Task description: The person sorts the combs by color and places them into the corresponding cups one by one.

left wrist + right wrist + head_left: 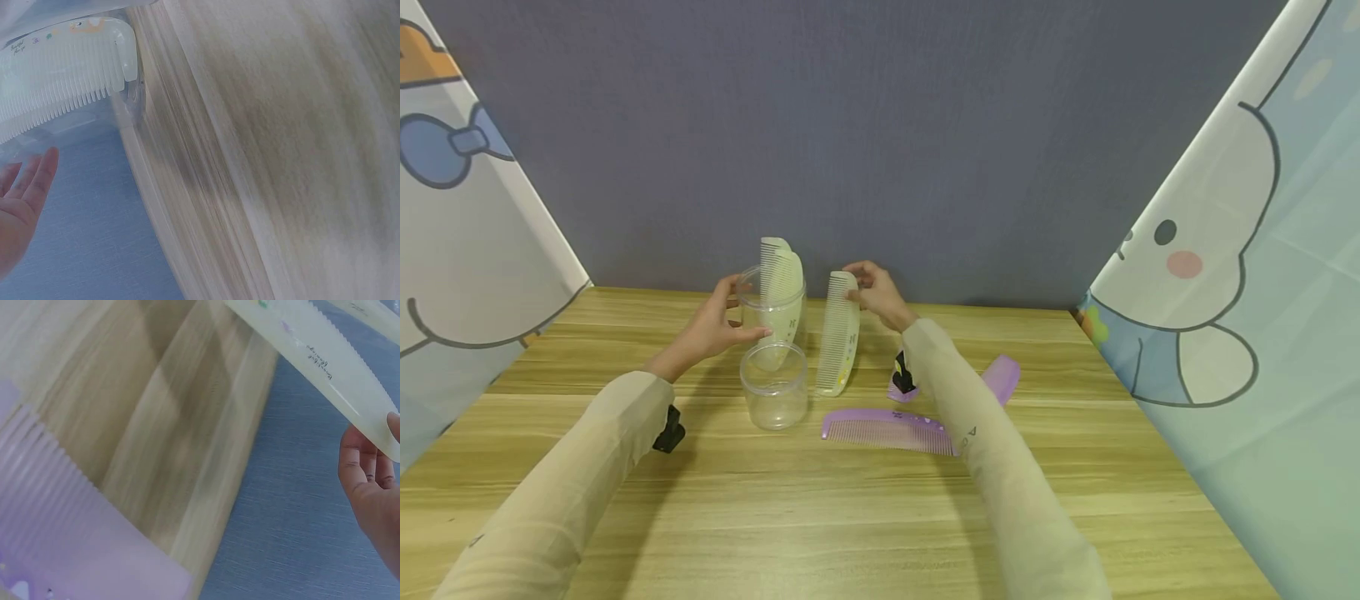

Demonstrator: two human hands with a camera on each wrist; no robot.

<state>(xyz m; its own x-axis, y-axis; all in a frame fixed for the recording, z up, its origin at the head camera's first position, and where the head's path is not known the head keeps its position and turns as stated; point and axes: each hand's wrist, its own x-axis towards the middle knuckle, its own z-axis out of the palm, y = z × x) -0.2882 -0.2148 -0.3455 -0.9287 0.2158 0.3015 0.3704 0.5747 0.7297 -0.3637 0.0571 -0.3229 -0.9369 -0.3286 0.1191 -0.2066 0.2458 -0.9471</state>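
Note:
My right hand (880,296) pinches a pale yellow-green comb (837,333) near its upper end. The comb stands upright, its teeth facing left; the right wrist view shows printed lettering along its spine. Around a tall clear plastic jar (751,318) my left hand (718,321) curls, thumb at the front and fingers at the far side. Two more pale combs (784,292) stand inside that jar, their tops above its rim. In the left wrist view one comb (69,59) shows through the jar's wall, beside the left fingers.
A second clear jar (775,408) stands in front of the first. Several purple combs lie to the right: one comb (887,427) nearest me, another comb (1002,377) partly behind the right sleeve. The wooden table (760,517) ends at a grey-blue back wall (880,150).

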